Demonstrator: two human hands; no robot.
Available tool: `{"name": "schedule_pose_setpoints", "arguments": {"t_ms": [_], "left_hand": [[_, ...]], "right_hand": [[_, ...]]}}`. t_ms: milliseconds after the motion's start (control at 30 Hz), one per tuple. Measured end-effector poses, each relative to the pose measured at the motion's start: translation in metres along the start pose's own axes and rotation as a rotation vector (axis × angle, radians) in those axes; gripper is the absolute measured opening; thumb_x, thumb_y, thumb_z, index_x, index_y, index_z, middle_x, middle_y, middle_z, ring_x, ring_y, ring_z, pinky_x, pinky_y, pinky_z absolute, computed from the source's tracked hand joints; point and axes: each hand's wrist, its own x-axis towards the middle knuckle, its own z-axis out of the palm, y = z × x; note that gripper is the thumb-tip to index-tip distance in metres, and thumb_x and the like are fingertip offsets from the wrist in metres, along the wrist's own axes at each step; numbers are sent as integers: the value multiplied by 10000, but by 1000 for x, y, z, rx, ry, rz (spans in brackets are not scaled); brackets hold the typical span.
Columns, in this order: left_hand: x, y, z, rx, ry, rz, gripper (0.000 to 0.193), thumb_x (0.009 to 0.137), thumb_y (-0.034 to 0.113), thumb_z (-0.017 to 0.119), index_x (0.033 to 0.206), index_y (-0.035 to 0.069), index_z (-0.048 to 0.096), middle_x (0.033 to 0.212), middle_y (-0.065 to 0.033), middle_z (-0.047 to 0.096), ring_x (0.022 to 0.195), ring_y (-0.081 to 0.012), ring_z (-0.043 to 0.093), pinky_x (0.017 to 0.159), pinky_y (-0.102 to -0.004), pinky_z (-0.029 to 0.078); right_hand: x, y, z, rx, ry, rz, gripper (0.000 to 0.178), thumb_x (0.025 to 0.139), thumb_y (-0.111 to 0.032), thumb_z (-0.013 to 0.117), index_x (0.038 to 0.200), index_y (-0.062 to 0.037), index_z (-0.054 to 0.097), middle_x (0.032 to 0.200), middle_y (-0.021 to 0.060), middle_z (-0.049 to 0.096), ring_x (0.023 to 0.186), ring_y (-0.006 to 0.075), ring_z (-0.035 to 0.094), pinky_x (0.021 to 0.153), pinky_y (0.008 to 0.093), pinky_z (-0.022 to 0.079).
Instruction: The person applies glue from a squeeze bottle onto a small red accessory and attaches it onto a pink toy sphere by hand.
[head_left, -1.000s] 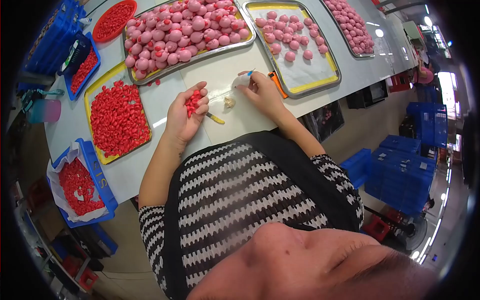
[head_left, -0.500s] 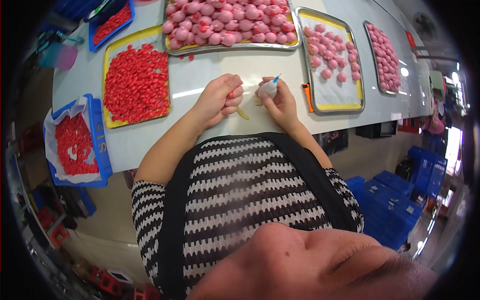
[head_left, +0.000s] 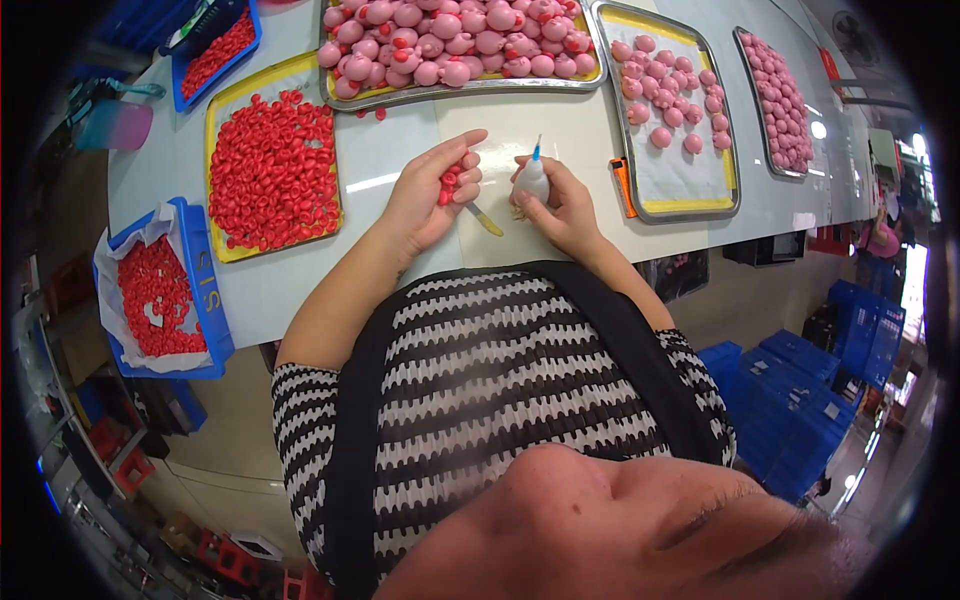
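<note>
1. My left hand [head_left: 428, 200] is to the left of the bottle, palm turned partly up. Its fingers are curled loosely around a few small red pieces [head_left: 450, 184], with the index finger stretched out straight.
2. My right hand [head_left: 562, 208] grips the white bottle [head_left: 533, 182], fingers wrapped about its round body. The bottle stands nearly upright in my grasp, its blue tip [head_left: 536, 152] pointing up.
3. At the foot of the bottle a small tan clump [head_left: 518, 214] peeks out; it is too small for me to tell what it is.
4. Left of the bottle and a bit nearer me, a yellow-handled tool [head_left: 488, 222] lies on the pale surface [head_left: 500, 120], just beside my left hand.
5. Right of the bottle lies an orange cutter [head_left: 624, 188]. Farther right is a tray [head_left: 685, 182] with a scatter of pink balls [head_left: 665, 90] on white paper.
6. Beyond the bottle and mostly to its left, a big metal tray [head_left: 470, 92] is heaped with more pink balls, some with red bits on them.
7. Well to the left of the bottle, a yellow tray [head_left: 232, 106] carries a pile of red pieces, and farther left a blue basket [head_left: 207, 290] holds more on paper.
</note>
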Motion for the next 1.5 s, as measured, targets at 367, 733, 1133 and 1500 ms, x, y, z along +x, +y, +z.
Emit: {"name": "schedule_pose_setpoints", "arguments": {"t_ms": [367, 733, 1133, 1500], "left_hand": [[-2, -1, 3, 144, 2, 54, 255, 914, 86, 495, 1123, -57, 514, 850, -55, 513, 623, -67, 406, 474, -169, 329], [-4, 1, 3, 91, 42, 119, 244, 904, 76, 519, 1121, -34, 540, 837, -50, 537, 599, -55, 372, 472, -167, 310], [-4, -3, 0, 395, 56, 261, 143, 903, 133, 550, 991, 35, 494, 721, -15, 445, 558, -66, 360, 432, -178, 276], [-5, -1, 8, 403, 71, 201, 238, 912, 109, 519, 1080, -58, 539, 857, -67, 556, 565, -37, 384, 440, -158, 303]], "right_hand": [[-1, -2, 2, 28, 65, -36, 399, 852, 2, 569, 1199, 16, 372, 1053, 109, 549, 966, 160, 559, 838, 283, 469], [-1, 7, 1, 67, 107, -100, 340, 863, -48, 586, 1133, 27, 393, 1015, 128, 559, 909, 171, 590, 792, 280, 490], [0, 3, 4, 201, 155, -103, 367, 859, -79, 606, 1152, 36, 416, 1018, 116, 549, 877, 141, 558, 747, 247, 468], [2, 1, 4, 208, 219, -101, 358, 853, -75, 615, 1135, 32, 424, 1010, 109, 548, 890, 136, 550, 759, 247, 460]]}}
